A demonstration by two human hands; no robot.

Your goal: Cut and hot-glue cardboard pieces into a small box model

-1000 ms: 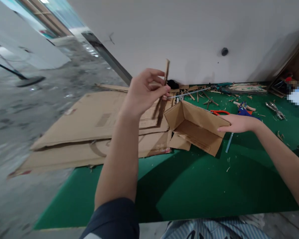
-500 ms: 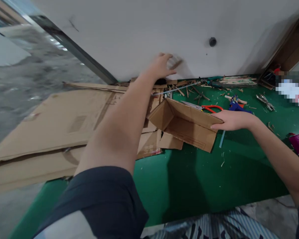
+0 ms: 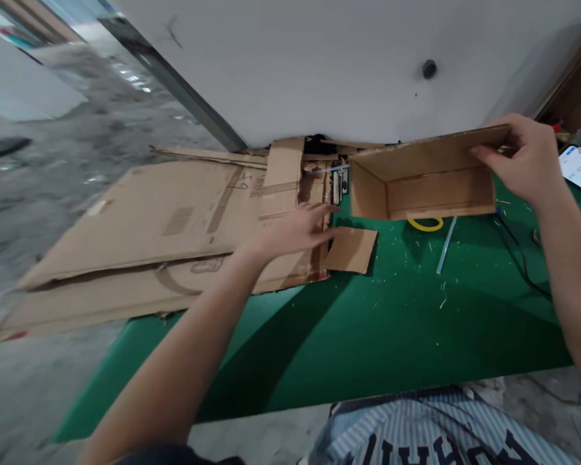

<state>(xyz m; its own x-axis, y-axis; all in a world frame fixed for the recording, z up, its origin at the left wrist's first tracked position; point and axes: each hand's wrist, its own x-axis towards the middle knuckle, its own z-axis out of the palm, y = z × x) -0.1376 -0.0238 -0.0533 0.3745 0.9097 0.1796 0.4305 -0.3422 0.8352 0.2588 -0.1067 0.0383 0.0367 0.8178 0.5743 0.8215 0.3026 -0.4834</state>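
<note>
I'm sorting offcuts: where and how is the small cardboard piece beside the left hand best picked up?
Probably pinch the small cardboard piece by its right edge, coming from the right: it's a thin sheet and that edge borders green tabletop, whereas the left hand and large cardboard crowd its left side.

One box (image 3: 438,190), one phone (image 3: 577,166), two hands (image 3: 295,231) (image 3: 527,155)
</note>
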